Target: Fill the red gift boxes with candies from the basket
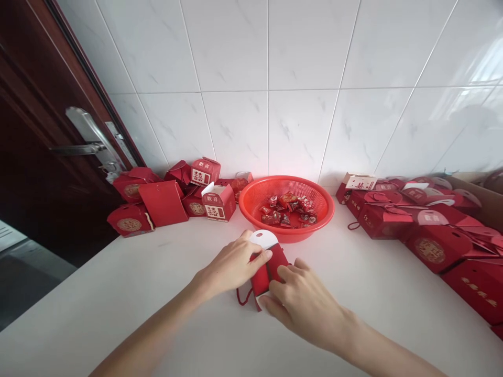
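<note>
A red paper gift box (259,281) stands on the white table between my hands, just in front of a red plastic basket. One rounded flap at its far end is raised and shows a white inner side with a hole. My left hand (236,263) grips the box from the left, thumb over the top edge. My right hand (301,301) is closed around its right side, the fingertips bent over the top. A dark red cord (244,299) hangs out on the left. My hands hide much of the box.
The red basket (251,222) holds several wrapped candies (288,209). Red gift boxes (219,201) stand at the back left, with more boxes (432,248) piled along the right. A tiled wall (236,120) closes off the back; a dark door (35,104) is at left.
</note>
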Demonstrator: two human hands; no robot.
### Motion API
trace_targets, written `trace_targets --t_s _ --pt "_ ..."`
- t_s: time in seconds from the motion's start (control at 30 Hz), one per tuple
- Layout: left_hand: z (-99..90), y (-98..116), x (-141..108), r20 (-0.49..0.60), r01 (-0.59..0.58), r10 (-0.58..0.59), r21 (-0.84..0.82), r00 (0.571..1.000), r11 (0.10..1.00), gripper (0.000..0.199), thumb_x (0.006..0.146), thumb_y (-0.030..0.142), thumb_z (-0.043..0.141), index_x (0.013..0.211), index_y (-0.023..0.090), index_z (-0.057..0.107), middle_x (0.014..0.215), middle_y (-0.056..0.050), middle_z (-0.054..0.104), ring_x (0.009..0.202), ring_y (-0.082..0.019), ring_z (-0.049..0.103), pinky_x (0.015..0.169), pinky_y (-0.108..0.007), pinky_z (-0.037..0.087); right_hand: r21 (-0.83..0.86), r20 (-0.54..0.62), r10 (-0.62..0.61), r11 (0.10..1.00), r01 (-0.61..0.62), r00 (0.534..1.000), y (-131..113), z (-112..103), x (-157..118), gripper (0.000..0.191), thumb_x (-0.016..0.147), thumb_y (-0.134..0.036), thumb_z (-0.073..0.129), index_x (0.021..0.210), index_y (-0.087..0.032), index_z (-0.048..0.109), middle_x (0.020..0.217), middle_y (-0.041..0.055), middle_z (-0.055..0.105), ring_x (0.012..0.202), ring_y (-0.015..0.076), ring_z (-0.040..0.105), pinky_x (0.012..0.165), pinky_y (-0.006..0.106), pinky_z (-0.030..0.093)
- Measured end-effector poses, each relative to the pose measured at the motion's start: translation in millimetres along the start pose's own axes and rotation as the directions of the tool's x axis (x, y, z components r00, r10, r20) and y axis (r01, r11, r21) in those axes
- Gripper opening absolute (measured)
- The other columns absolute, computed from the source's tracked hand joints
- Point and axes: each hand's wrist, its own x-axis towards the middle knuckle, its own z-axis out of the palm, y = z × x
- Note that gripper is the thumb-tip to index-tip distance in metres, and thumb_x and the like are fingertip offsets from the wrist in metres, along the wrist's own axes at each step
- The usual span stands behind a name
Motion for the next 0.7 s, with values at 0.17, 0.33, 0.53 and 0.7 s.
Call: trace_targets --t_s 0.17,0.33,0.53,0.7 --pt "5.4 0.1 0.7 -0.033 -0.007 0.007 0.019 0.999 1.000 0.051 0.100 0.051 0.033 0.068 0.019 0.057 0.102 -0.007 0.055 0.069 -0.018 0.058 0.074 -0.035 0.046 0.006 0.010 -0.026 1.000 0.025 1.000 3.1 -0.8 2.7 0.026 0.094 -0.025 0.060 0.069 -0.018 0.059 0.063 -0.0019 0.059 0.057 0.0122 0.045 0.062 0.032 0.021" --pt "7.8 -3.0 2.1 -0.027 -0.017 0.017 -0.006 0.999 1.000 0.051 0.099 0.057 0.034 0.075 0.020 0.058 0.105 -0.006 0.054 0.072 -0.019 0.060 0.074 -0.036 0.048 -0.019 -0.017 -0.076 0.997 0.076 0.997 3.9 0.1 2.1 0.024 0.095 -0.025 0.059 0.072 -0.019 0.058 0.066 -0.0024 0.060 0.056 0.0121 0.044 0.062 0.032 0.022" --pt "8.2 -12.4 10.0 -0.075 -0.076 0.062 -0.203 0.995 0.976 0.044 0.096 0.058 0.044 0.081 0.021 0.062 0.106 -0.005 0.059 0.087 -0.021 0.063 0.081 -0.033 0.048 -0.030 -0.066 -0.111 0.994 0.109 0.992 5.3 1.2 0.2 0.023 0.094 -0.023 0.060 0.071 -0.019 0.056 0.065 -0.0021 0.059 0.053 0.0120 0.040 0.062 0.031 0.023" --pt "2.5 -14.1 14.8 -0.080 -0.131 0.112 -0.305 0.990 0.943 0.032 0.095 0.048 0.051 0.079 0.021 0.056 0.086 0.001 0.062 0.081 -0.018 0.059 0.076 -0.028 0.045 -0.076 -0.024 -0.150 0.986 0.148 0.988 6.6 -2.0 -1.0 0.026 0.095 -0.021 0.057 0.069 -0.019 0.055 0.064 -0.0013 0.058 0.052 0.0120 0.040 0.061 0.031 0.022"
